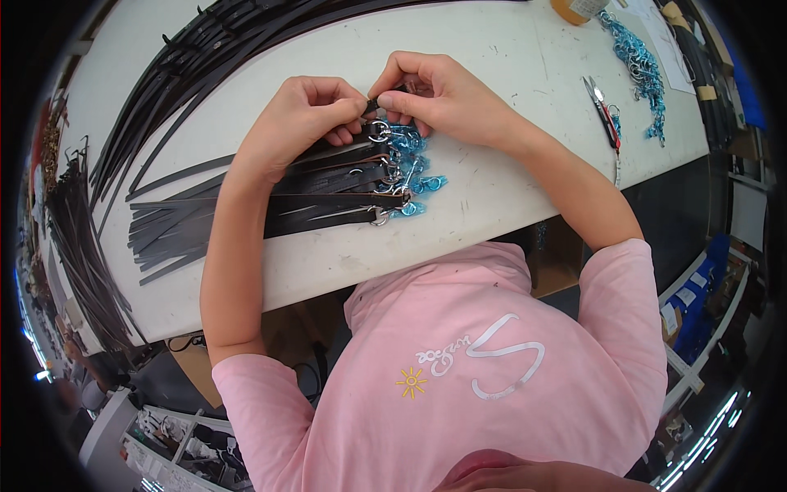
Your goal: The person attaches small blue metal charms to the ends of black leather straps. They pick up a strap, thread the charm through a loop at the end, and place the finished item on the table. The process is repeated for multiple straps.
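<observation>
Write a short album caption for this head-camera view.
Both hands, left and right, pinch a black strap above strap stack with blue clips on white table.

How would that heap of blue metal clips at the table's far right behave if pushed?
The heap of blue metal clips would probably spread rather than slide whole: it looks loose and tangled. Lifting one clip may drag neighbours along. On the flat white table, rolling seems unlikely.

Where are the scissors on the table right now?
In the head view, the scissors lie on the white table to the person's right, beyond the right hand, just left of the pile of blue clasps near the table's far right edge.
</observation>
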